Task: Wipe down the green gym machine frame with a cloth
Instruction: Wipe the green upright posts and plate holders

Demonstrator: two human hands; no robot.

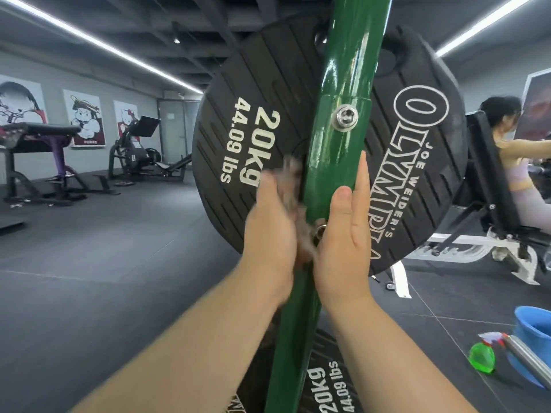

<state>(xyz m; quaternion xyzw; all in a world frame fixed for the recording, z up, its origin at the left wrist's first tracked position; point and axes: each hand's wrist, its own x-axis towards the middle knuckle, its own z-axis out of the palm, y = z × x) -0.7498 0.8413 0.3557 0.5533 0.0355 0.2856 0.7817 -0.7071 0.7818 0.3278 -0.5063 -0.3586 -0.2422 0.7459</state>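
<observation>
Gym floor behind; L hand (272,231) fingers grip blurred cloth (293,189) on green frame (334,162); R hand (347,234) fingers straight alongside.

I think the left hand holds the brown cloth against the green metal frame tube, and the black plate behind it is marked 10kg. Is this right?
Not fully. The head view shows the black rubber weight plate marked 20kg, not 10kg. The rest holds: the left hand holds the blurred brown cloth against the green metal frame tube.
</observation>
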